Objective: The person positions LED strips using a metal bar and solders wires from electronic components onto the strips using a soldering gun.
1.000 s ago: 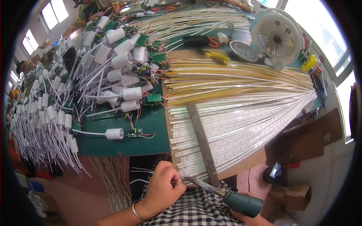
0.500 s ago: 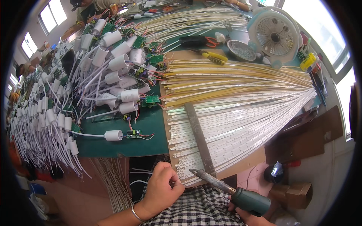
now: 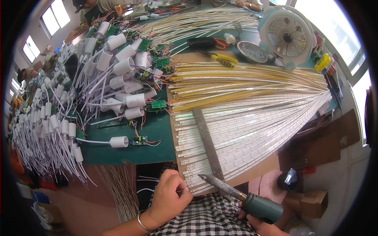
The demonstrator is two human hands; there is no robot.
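Note:
My left hand (image 3: 172, 196) is closed in a pinch at the near left corner of the cardboard sheet, beside the ends of the white LED strips (image 3: 244, 133). What its fingers hold, if anything, is too small to make out. In my right hand (image 3: 258, 226) is a soldering iron (image 3: 262, 208) with a dark green handle. Its long, dark, worn tip points up and left, over the strips' near edge and a little right of my left hand. A flat grey bar (image 3: 208, 143) lies across the strips.
White lamp caps with cables and green circuit boards (image 3: 158, 104) heap up on the left of the green table (image 3: 157, 155). Yellow-handled pliers (image 3: 224, 59), a metal bowl (image 3: 252, 52) and a fan (image 3: 287, 37) stand behind the strips. Other people sit at the far side.
The soldering iron's tip has shifted slightly up and to the right. My left hand keeps its pinch in the same place.

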